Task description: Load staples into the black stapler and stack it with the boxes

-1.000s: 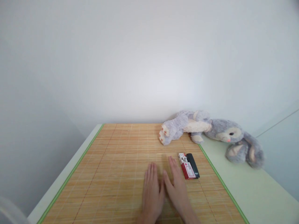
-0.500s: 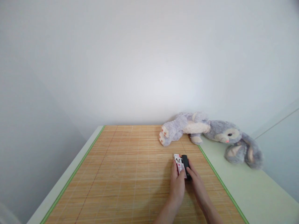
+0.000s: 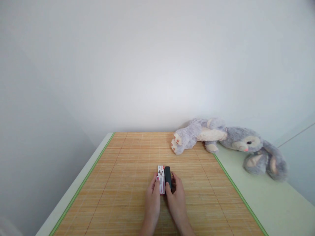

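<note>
Side by side, my two hands rest low over the middle of the bamboo mat. My left hand is closed on small white-and-red cardboard boxes. The farther box shows a printed picture, and the nearer box lies under my left thumb. Just right of them is a narrow black stapler-shaped object, pointing away from me. My right hand grips it, thumb on its near end and fingers along its right side. The undersides of these things are hidden.
A bamboo mat with green edging covers much of the pale table. A grey plush rabbit lies on its side at the back right, partly off the mat. A white wall rises behind the table.
Both hands have moved left along the mat, carrying the boxes and the black object together. These now stand straighter, pointing away from me. The view has shifted slightly.
</note>
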### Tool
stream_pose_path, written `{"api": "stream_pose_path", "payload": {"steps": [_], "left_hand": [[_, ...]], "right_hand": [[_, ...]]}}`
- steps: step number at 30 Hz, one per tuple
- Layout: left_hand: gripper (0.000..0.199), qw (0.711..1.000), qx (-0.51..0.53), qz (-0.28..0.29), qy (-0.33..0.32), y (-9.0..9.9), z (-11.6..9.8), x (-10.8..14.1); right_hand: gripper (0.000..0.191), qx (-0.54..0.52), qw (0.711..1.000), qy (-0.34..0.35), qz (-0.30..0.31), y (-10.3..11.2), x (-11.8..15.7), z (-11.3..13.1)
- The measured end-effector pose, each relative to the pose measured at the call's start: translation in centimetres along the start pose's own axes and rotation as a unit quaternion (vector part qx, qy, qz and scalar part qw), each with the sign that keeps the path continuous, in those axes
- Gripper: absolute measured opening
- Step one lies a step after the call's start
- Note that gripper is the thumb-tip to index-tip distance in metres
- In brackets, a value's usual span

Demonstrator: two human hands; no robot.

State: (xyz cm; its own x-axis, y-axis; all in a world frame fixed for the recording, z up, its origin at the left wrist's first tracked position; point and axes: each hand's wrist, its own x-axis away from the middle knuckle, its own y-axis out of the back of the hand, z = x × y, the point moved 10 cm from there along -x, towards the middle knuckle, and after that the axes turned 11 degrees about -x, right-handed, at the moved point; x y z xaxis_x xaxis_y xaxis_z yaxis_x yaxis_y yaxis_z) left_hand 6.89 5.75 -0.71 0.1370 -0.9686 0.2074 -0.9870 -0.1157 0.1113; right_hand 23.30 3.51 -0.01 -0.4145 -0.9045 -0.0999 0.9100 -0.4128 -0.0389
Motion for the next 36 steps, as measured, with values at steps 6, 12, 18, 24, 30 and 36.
{"api": "stream_pose_path", "payload": {"steps": [6,12,18,24,30,36], "left_hand": [[0.071,0.939,-0.309,-0.063,-0.139,-0.2,-2.8,0.7],[0.057,0.918,-0.362,-0.067,-0.147,1.2,-2.4,0.7],[0.044,0.901,-0.392,-0.107,-0.153,4.6,-2.7,-2.6],[0.043,0.882,-0.417,-0.114,-0.188,5.3,-4.5,-4.7],[0.032,0.87,-0.444,-0.135,-0.167,7.6,-3.3,0.3],[0.031,0.831,-0.514,-0.138,-0.163,7.0,-2.1,1.6]], "right_hand": [[0.069,0.058,0.997,-0.01,-0.054,5.0,-1.4,-0.3],[0.07,0.063,0.997,-0.002,-0.041,6.6,-1.8,-0.5],[0.067,0.07,0.996,0.013,-0.048,6.5,-1.7,-0.9],[0.066,0.071,0.996,0.015,-0.045,6.6,-1.8,-0.9],[0.065,0.064,0.997,0.013,-0.043,6.5,-1.8,-0.9],[0.063,0.079,0.995,0.024,-0.05,6.5,-1.6,-0.6]]}}
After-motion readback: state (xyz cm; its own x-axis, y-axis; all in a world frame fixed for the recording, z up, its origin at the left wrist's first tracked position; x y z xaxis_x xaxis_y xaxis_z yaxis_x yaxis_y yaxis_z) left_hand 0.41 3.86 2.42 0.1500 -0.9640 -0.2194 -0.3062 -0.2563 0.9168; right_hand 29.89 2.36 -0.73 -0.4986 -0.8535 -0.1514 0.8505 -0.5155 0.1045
